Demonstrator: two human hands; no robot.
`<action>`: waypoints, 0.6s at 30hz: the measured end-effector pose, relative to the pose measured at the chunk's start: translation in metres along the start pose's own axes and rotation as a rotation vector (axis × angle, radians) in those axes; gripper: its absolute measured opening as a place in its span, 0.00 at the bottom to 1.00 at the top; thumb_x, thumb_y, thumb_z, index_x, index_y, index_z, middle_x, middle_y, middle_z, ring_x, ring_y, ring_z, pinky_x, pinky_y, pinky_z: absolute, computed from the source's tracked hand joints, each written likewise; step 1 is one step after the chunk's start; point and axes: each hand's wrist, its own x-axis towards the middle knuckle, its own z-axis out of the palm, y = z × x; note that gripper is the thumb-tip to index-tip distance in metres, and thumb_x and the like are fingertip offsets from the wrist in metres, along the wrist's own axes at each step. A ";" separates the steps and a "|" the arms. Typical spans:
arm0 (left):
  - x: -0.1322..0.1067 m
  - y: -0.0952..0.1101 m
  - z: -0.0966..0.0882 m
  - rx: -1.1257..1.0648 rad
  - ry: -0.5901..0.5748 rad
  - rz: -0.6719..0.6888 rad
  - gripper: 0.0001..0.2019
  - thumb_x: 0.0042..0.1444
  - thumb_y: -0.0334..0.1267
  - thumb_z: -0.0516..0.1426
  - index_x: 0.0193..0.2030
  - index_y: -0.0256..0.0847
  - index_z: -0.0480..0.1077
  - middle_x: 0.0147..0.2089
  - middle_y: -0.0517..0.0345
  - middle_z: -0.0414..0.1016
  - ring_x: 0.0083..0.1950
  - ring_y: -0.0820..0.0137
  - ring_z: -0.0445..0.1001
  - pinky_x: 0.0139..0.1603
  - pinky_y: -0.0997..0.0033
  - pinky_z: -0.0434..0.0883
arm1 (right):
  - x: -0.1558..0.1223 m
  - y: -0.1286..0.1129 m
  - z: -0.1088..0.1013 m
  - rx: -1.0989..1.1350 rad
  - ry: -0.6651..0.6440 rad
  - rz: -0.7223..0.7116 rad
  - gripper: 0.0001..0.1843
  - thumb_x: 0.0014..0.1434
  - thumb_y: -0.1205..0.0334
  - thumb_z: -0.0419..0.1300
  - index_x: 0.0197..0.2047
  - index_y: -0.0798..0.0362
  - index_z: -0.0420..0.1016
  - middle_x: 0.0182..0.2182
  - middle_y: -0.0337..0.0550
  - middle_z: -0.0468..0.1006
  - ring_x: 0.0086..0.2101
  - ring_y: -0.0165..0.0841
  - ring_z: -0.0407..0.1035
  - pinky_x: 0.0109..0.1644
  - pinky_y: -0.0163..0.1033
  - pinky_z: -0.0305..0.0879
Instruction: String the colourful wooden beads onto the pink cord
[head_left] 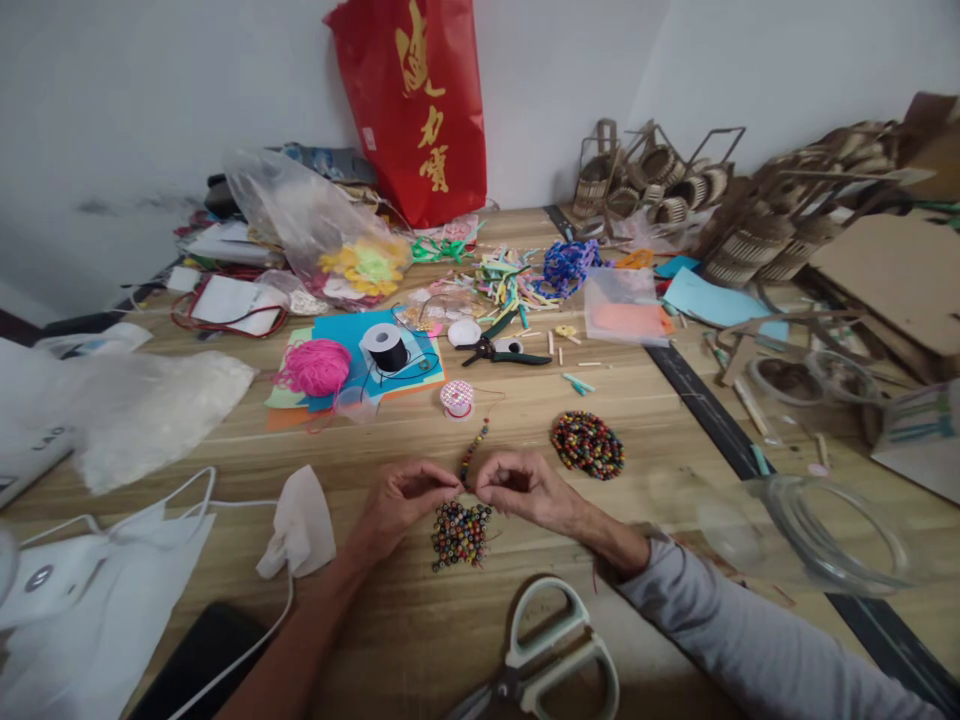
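Observation:
My left hand [401, 497] and my right hand [519, 487] meet at the fingertips over the wooden table [420, 640], each pinched on a thin cord strung with a short row of coloured beads [474, 452]. The cord runs back to a small pink-and-white spool [457, 398]. Just below my fingers lies a small woven patch of multicoloured beads [460, 535]. A larger round bead mat [587, 444] lies to the right of my right hand.
Large scissors [547, 655] lie at the near edge. Pliers [499, 351], black thread spool [386, 348], pink yarn ball [315, 367], plastic bags [142, 400], a red bag [416, 100], woven baskets [652, 180], cardboard [892, 270], a white tissue [301, 525] and a clear container [825, 530] crowd the table.

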 end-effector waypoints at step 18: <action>0.000 0.002 0.002 -0.056 -0.031 -0.063 0.04 0.42 0.32 0.67 0.28 0.37 0.79 0.30 0.56 0.81 0.32 0.71 0.76 0.37 0.74 0.73 | 0.000 0.004 0.000 0.015 -0.006 -0.005 0.17 0.58 0.49 0.60 0.30 0.57 0.70 0.21 0.34 0.63 0.23 0.25 0.54 0.26 0.31 0.52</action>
